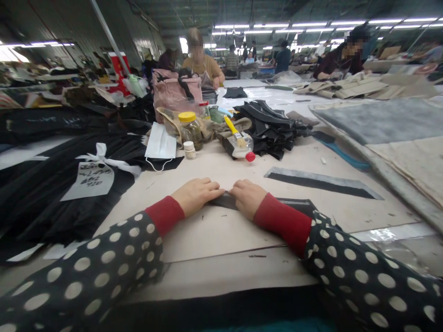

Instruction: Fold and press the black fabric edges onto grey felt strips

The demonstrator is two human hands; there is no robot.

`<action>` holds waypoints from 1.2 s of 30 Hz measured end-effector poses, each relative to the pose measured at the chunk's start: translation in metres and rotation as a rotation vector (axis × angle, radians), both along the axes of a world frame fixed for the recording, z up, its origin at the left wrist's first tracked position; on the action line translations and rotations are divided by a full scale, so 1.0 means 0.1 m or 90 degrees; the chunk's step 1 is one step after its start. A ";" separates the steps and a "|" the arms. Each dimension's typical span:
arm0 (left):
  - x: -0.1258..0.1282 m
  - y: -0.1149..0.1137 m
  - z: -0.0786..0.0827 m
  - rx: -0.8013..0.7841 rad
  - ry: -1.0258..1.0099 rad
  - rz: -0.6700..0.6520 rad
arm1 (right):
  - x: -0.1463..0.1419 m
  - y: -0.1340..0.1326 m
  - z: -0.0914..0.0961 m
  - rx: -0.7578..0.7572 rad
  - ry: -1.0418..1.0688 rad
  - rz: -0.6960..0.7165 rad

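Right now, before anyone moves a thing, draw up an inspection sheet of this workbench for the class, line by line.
surface: pale board tabletop, with visible joins between boards
job's things: black strip with grey edging under the fingers; similar strip lying beyond it
clutter: yellow-lidded jar, plastic bottle with yellow-handled brush, face mask, black fabric pile, tagged black fabric
hands: left hand and right hand lie flat on the strip, nearly meeting
cables: nothing seen
surroundings: co-workers at long tables, overhead strip lights
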State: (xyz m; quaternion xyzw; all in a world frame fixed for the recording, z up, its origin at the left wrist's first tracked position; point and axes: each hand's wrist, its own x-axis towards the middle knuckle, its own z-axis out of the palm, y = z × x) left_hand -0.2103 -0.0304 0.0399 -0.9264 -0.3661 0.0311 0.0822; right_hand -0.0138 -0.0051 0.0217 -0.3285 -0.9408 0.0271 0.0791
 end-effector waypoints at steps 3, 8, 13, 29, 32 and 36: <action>0.00 -0.02 0.05 -0.020 0.007 0.028 | -0.02 0.06 0.00 -0.062 0.057 -0.056; 0.13 0.08 0.12 -0.127 -0.104 0.128 | -0.02 0.12 -0.02 -0.164 0.089 -0.115; 0.28 0.18 0.06 -0.225 -0.310 0.243 | 0.06 0.13 -0.08 -0.169 0.160 -0.102; 0.47 0.06 -0.02 -0.201 -0.510 0.272 | 0.19 0.24 0.05 -0.203 0.267 -0.001; 0.51 0.04 -0.03 -0.181 -0.508 0.256 | 0.20 0.23 0.07 -0.214 0.277 -0.020; 0.51 0.03 -0.02 -0.184 -0.514 0.254 | 0.23 0.21 0.11 -0.237 0.284 -0.025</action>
